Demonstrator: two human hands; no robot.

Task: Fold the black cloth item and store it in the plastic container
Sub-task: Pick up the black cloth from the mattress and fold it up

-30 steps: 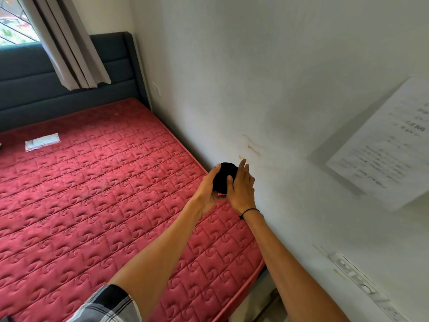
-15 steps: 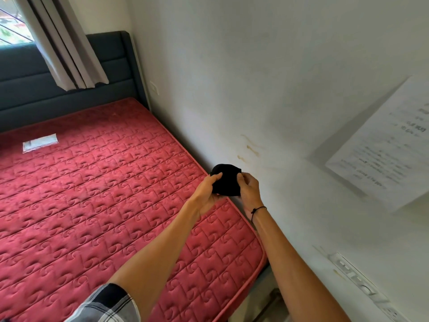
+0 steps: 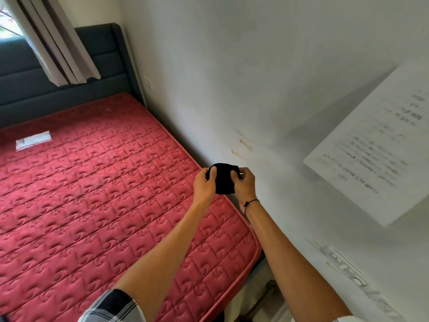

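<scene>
Fingers of the left hand (image 3: 205, 185) pinch the left edge of the black cloth (image 3: 224, 180); the right hand (image 3: 245, 184) grips its right edge. Held right of frame centre, the cloth hangs above the red mattress's (image 3: 92, 194) wall-side edge, bare mattress stretching leftward.

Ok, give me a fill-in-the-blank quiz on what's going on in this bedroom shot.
1. Both hands, the left hand and the right hand, grip a small ___ cloth.
2. The mattress is ___ in colour.
3. A thin black band circles the ___ wrist.
4. A printed sheet of paper hangs on the ___.

Missing words: black; red; right; wall
</scene>
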